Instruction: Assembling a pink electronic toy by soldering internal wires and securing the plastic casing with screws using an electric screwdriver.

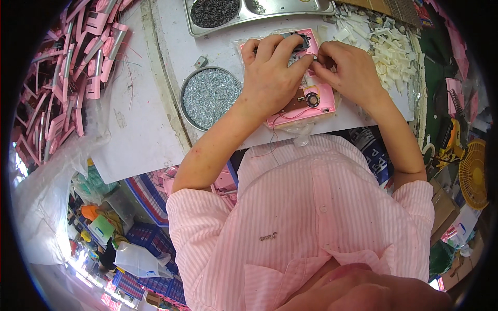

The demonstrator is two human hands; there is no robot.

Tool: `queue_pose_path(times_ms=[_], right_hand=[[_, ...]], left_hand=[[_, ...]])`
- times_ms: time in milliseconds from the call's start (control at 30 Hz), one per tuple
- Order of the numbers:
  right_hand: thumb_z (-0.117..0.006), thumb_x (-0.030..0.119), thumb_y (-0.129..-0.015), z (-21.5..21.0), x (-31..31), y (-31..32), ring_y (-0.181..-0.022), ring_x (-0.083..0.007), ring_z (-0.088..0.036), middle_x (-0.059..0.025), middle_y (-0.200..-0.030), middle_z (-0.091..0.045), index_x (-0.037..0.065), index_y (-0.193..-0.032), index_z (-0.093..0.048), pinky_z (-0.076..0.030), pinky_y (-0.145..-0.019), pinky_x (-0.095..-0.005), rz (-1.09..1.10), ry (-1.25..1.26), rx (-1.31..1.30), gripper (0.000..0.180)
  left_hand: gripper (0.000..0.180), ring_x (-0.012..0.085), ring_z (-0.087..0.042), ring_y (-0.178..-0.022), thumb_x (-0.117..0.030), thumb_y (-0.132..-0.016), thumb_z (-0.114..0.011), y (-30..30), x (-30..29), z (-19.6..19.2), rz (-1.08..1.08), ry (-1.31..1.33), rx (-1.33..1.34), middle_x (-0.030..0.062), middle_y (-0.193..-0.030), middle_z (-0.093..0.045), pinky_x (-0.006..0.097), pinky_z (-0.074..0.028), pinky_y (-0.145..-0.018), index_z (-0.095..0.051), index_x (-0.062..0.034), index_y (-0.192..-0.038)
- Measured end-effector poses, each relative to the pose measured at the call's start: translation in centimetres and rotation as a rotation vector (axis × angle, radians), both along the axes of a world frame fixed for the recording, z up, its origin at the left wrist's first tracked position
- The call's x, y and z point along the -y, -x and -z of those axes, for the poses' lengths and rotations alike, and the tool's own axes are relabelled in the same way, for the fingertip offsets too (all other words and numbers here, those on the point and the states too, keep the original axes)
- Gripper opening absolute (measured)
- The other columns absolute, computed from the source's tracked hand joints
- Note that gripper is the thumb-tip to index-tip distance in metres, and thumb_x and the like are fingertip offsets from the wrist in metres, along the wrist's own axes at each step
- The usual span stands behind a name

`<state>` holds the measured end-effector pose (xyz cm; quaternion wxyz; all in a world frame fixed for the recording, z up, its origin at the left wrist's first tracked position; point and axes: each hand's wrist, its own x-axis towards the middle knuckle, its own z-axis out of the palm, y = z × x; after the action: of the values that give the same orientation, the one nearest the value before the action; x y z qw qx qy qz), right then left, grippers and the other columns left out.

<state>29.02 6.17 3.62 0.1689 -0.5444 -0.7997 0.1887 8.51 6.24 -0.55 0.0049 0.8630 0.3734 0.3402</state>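
Head view, looking down on a white desk point(150, 135). At centre, an open pink plastic casing point(319, 101), lying flat near the front edge of the desk on a clear plastic bag point(302, 132), with a brown circuit board point(296, 103) and a small round black speaker point(312, 99) visible inside. Left hand point(272, 78) resting palm-down across the casing, fingers point(282, 49) curled over its upper part and pressed onto it, covering most of the interior. Right hand point(347, 70) just beside the left, touching it at the fingertips, thumb and forefinger pinched together over the upper right of the casing; object in the pinch too small to tell. Thin red and black wires point(280, 122) trailing from the casing's lower edge toward the person's pink striped shirt point(311, 217).

Left of the casing, close to the left wrist, a round metal dish point(210, 97) filled with small silvery screws. Beyond the hands, a compartmented steel tray point(259, 13), its left compartment holding dark screws. Right of the hands, a heap of white plastic parts point(386, 44) spread over the desk. Far left, a large pile of pink casing pieces point(67, 67) with metal strips, well apart from the hands. At the right rim, a yellow fan point(473, 173).
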Motion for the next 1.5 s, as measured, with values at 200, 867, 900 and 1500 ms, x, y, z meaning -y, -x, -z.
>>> queue_pose_path(times_ms=[200, 867, 900, 1500], right_hand=[[-0.065, 0.025, -0.082, -0.5, -0.8, 0.3, -0.071, -0.0362, -0.067, -0.0139, -0.075, -0.068, 0.003, -0.079, -0.065, -0.052, -0.065, -0.0472, 0.03, 0.057, 0.025, 0.022], [-0.069, 0.021, -0.088, 1.3, -1.6, -2.8, -0.065, -0.0128, -0.06, -0.0065, -0.073, -0.067, -0.003, -0.095, -0.071, -0.049, -0.063, -0.0293, 0.095, 0.371, -0.473, 0.025], [-0.069, 0.021, -0.087, 1.0, -1.5, -2.3, -0.065, -0.0135, -0.06, -0.0073, -0.073, -0.067, -0.003, -0.095, -0.071, -0.049, -0.064, -0.0294, 0.074, 0.345, -0.427, 0.025], [-0.068, 0.02, -0.086, -0.1, 0.6, 0.3, -0.077, -0.0311, -0.068, -0.0106, -0.083, -0.065, 0.004, -0.093, -0.06, -0.053, -0.063, -0.0439, -0.145, -0.204, 0.19, 0.019]], left_hand=[[0.03, 0.0274, -0.053, -0.114, -0.018, -0.073, -0.076, -0.2, -0.2, -0.6, -0.034, 0.064, -0.029, 0.0012, -0.125, -0.062, 0.046, -0.031, -0.098, -0.077, -0.0194, -0.102], [0.029, 0.0275, -0.054, -0.116, -0.016, -0.073, -0.075, 0.5, 0.4, -0.7, 0.0, 0.078, 0.005, 0.0026, -0.127, -0.062, 0.045, -0.032, -0.1, -0.076, -0.0183, -0.102], [0.028, 0.0275, -0.054, -0.116, -0.016, -0.074, -0.075, 0.5, 0.5, -0.7, -0.005, 0.075, 0.005, 0.0031, -0.126, -0.063, 0.045, -0.032, -0.1, -0.076, -0.0171, -0.102], [0.028, 0.0233, -0.054, -0.118, -0.019, -0.074, -0.076, 2.8, 1.4, -2.2, 0.108, 0.015, -0.15, -0.0023, -0.124, -0.063, 0.048, -0.031, -0.105, -0.072, -0.0192, -0.102]])
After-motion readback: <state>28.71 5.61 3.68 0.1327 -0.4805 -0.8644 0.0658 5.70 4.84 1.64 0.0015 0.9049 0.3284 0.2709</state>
